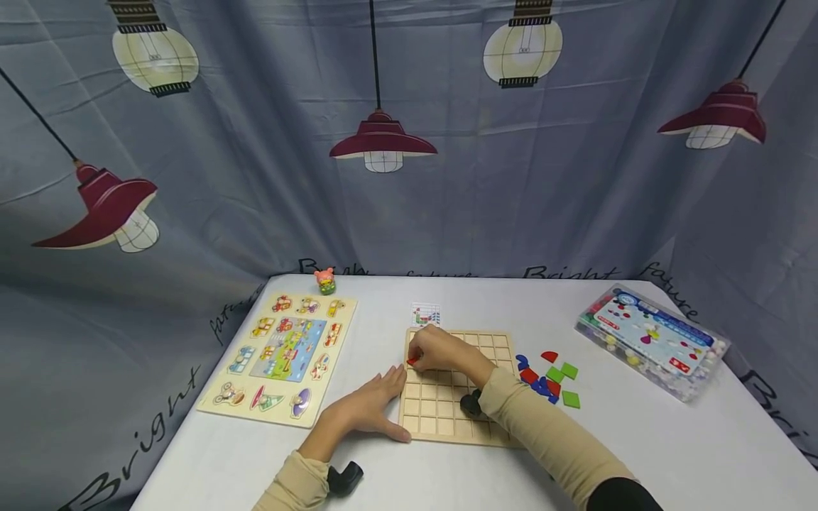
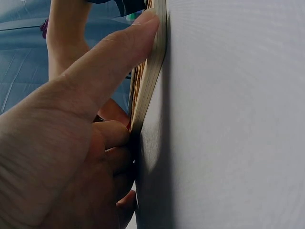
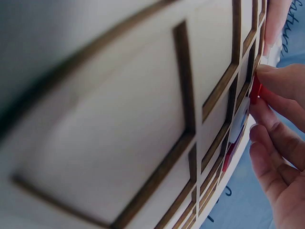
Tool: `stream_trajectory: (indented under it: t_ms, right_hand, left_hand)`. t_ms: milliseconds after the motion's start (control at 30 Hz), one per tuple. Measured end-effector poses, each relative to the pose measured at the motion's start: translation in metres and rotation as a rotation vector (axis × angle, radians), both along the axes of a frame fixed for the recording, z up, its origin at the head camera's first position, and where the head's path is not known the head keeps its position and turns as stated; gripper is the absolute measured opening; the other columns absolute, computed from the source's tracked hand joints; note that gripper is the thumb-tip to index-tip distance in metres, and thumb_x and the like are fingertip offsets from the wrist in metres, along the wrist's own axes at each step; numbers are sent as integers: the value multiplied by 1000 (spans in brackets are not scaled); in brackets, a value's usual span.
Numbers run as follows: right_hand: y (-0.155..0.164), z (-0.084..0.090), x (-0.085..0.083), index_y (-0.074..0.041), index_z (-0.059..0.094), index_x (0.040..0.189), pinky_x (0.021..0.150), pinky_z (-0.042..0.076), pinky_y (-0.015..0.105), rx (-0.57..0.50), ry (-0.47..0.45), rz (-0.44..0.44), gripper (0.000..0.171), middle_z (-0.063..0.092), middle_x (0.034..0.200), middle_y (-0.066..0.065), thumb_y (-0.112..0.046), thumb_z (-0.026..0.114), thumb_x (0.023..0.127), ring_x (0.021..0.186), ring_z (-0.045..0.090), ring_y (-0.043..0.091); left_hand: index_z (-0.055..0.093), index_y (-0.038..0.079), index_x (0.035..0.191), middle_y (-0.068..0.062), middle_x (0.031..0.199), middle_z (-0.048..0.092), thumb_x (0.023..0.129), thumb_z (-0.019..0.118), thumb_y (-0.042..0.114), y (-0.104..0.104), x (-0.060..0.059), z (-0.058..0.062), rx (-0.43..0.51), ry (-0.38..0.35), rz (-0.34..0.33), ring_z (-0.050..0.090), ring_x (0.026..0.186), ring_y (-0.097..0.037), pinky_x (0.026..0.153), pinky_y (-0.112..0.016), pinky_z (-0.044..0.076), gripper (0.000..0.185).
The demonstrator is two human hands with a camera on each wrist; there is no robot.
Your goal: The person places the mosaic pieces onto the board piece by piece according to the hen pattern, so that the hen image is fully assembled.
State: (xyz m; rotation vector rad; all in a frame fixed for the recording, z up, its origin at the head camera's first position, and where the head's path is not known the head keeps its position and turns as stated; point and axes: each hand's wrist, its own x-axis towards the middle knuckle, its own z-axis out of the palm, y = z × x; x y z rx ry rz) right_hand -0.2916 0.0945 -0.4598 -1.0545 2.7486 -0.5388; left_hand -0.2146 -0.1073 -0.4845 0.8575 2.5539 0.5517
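A wooden grid board [image 1: 492,348] with square cells lies on the white table in front of me. My right hand [image 1: 424,353] hovers over its left side and pinches a small red tile [image 1: 412,361] [image 3: 256,88] at a cell near the left edge. My left hand [image 1: 377,403] lies on the table with its fingers against the board's left edge [image 2: 155,71], the thumb pressed along it. Loose red, blue and green tiles [image 1: 551,380] lie to the right of the board.
A picture peg puzzle [image 1: 281,358] lies at the left, a small pink toy figure [image 1: 326,281] behind it. A pattern card [image 1: 425,314] sits behind the board. A clear plastic box [image 1: 652,341] stands at the right. A grey curtain hangs behind the table.
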Motion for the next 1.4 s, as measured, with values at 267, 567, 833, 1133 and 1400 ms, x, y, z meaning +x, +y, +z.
stream_trajectory:
  t_ms: [267, 567, 833, 1133, 1400]
  right_hand:
    - [1, 3, -1, -9, 78, 84, 65, 54, 20, 31, 15, -13, 5, 73, 80, -1, -11, 78, 80, 71, 63, 6]
    - [6, 5, 0, -8, 78, 86, 67, 55, 21, 28, 2, -27, 7, 74, 80, 0, -13, 78, 81, 72, 65, 7]
    - [6, 8, 0, -10, 78, 88, 69, 55, 22, 34, -7, -31, 9, 74, 83, -2, -16, 78, 82, 74, 65, 6]
    - [13, 12, 4, -6, 76, 100, 74, 58, 27, -9, -33, -89, 23, 75, 91, 1, -20, 79, 81, 81, 66, 9]
    - [30, 15, 9, -8, 75, 102, 77, 56, 29, -74, -66, -169, 26, 74, 97, 1, -17, 80, 78, 87, 65, 15]
  left_hand:
    - [15, 3, 155, -11, 164, 12, 70, 77, 62, 0, -2, 0, 8, -17, 3, 10, 153, -24, 126, -45, 13, 121]
    - [15, 3, 155, -11, 164, 12, 69, 77, 62, 1, -3, 0, 7, -8, 7, 10, 153, -24, 126, -44, 12, 121]
    - [15, 4, 155, -11, 164, 12, 69, 78, 61, -1, -2, 2, 29, -23, 15, 9, 153, -24, 126, -45, 12, 121]
    - [16, 1, 155, -13, 164, 13, 70, 78, 61, -1, 0, 2, 18, -10, 3, 11, 153, -25, 126, -45, 13, 121]
    - [17, 1, 155, -13, 164, 13, 70, 78, 60, -1, 0, 2, 15, -3, -2, 11, 153, -26, 126, -45, 13, 120]
